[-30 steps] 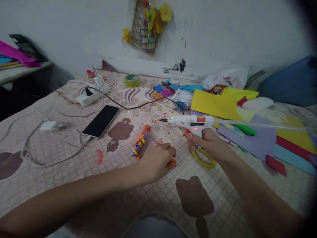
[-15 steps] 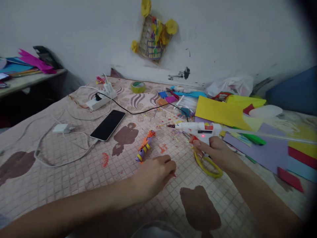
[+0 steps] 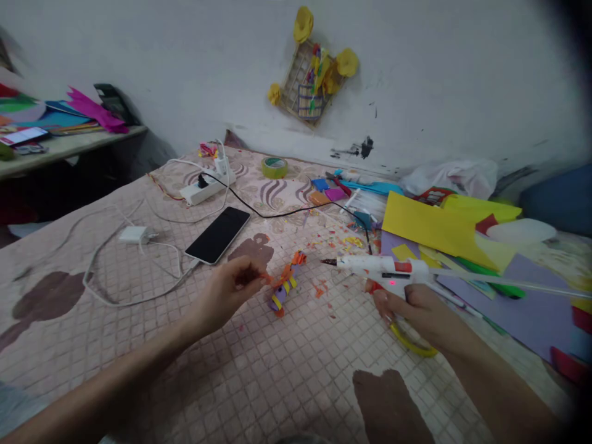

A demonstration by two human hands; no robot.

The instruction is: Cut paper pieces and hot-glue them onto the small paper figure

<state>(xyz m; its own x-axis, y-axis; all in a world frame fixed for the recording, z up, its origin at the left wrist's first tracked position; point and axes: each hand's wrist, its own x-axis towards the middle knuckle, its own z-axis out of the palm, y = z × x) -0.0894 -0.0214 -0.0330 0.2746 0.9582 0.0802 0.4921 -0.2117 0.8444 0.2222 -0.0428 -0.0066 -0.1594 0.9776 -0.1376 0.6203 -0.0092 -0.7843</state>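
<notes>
My right hand (image 3: pixel 419 311) is wrapped around the handle of a white glue gun (image 3: pixel 383 266) with a red light on; its nozzle points left. A clear glue stick trails out of its back to the right. My left hand (image 3: pixel 226 293) is pinched on a small orange scrap, raised just left of a small rolled paper craft (image 3: pixel 283 288) in purple, yellow and orange that lies on the patterned cloth. Yellow-handled scissors (image 3: pixel 411 342) lie under my right hand.
A black phone (image 3: pixel 217 234) on a white charger cable lies left of the craft. A power strip (image 3: pixel 203 188), green tape roll (image 3: pixel 274 166) and a black cord sit farther back. Coloured paper sheets (image 3: pixel 430 225) pile up at the right. A shelf (image 3: pixel 69 145) stands at the left.
My left hand has lifted off the cloth and swung left of the paper craft with the orange scrap. The glue gun stays in my right hand. The camera has tilted and shifted.
</notes>
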